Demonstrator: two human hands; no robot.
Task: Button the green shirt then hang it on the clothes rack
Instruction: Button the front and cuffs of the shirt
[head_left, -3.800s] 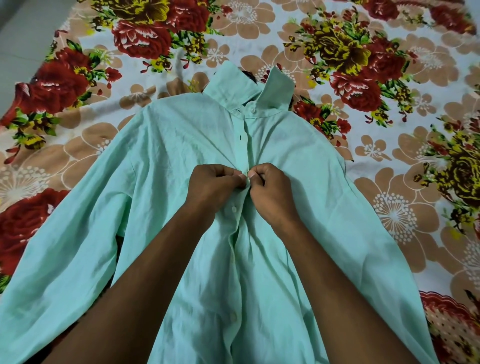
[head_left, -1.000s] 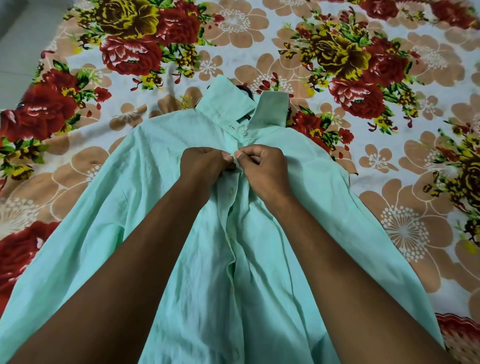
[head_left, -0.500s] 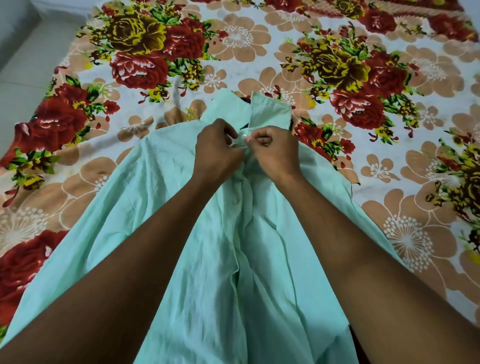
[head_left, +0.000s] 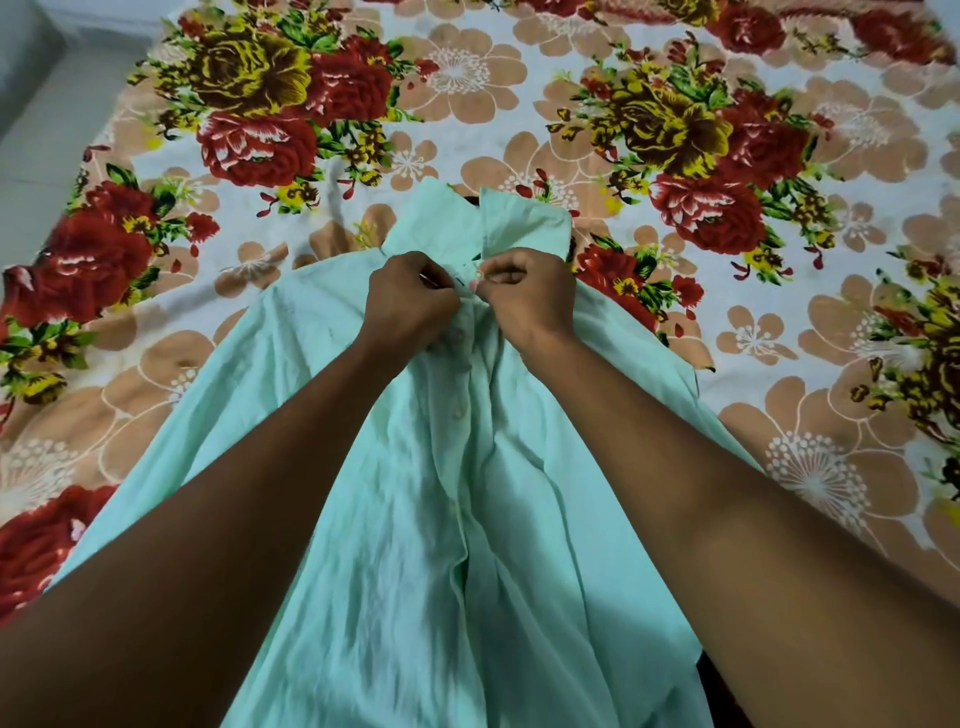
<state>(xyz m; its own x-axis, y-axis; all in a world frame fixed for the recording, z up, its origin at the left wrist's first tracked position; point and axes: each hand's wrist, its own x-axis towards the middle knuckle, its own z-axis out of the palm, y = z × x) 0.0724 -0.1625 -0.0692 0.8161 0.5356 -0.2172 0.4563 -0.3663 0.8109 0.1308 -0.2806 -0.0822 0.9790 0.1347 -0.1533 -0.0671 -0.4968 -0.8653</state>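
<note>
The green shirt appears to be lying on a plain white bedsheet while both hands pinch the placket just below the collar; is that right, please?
Not quite: the head view shows a floral bedsheet, not plain white. The green shirt lies on it, left hand and right hand pinching the placket just below the collar.

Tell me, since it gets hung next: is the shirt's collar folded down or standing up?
Standing up: both collar flaps point away from the hands.

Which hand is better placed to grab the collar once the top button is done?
Right, marginally. The right hand pinches the placket directly under the raised collar flap, nearly touching it. The left hand also grips the green shirt, slightly lower.
</note>
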